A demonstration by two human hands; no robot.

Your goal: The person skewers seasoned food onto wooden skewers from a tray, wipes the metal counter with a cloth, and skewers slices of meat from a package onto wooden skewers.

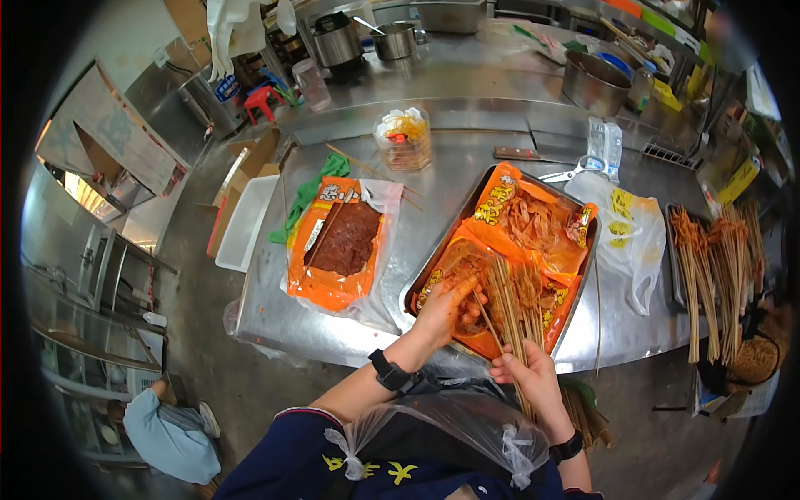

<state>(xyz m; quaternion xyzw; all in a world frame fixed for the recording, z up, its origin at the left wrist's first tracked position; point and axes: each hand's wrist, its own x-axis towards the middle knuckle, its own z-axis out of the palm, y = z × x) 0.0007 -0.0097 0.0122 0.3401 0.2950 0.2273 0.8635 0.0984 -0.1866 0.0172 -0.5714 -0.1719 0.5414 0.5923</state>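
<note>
A metal tray point(410, 292) holds orange packets point(533, 221) of reddish sliced food. Over its lower part, my left hand point(450, 311) has sauce on its fingers, which are closed at a thin stick beside the food. My right hand point(533, 375) is wrapped round the lower part of a bundle of wooden skewers point(505, 308), whose upper ends lie over the tray. To the left on the steel table lies an orange packet with a dark red block point(343, 240) on it.
Behind stand a clear tub point(403, 154) and scissors point(575, 171). A white plastic bag point(637, 258) lies right of the tray, with loaded skewers point(721, 275) farther right. A green cloth point(308, 196) is at the left. Another person point(171, 437) is low at the left.
</note>
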